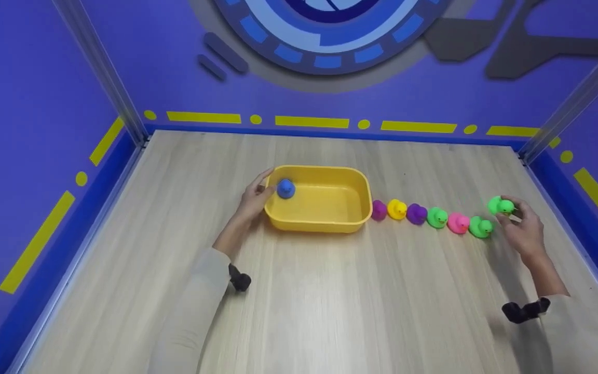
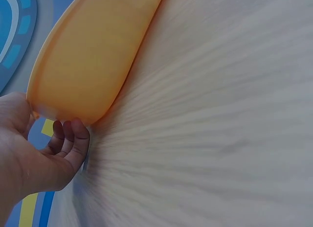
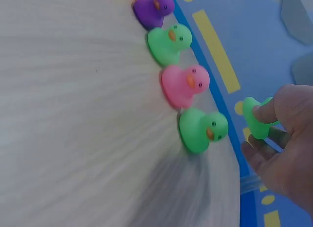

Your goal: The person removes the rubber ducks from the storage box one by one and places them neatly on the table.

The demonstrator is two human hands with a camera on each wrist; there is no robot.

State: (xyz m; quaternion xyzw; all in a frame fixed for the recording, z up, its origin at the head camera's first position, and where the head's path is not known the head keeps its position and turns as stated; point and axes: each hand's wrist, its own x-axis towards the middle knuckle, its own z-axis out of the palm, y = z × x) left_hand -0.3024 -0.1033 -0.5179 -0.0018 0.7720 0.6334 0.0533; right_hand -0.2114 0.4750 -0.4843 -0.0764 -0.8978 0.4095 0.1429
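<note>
A yellow plastic basin stands on the table with a blue rubber duck inside at its left end. My left hand grips the basin's left rim; in the left wrist view the fingers curl under that rim. My right hand pinches a green rubber duck above the table. Beside it a row of ducks runs from the basin's right side: magenta, yellow, purple, green, pink and another green duck at the end.
The wooden table is enclosed by blue panels with yellow markings at the back and sides. Metal posts rise at the back corners. Black wrist devices are worn at both sleeves.
</note>
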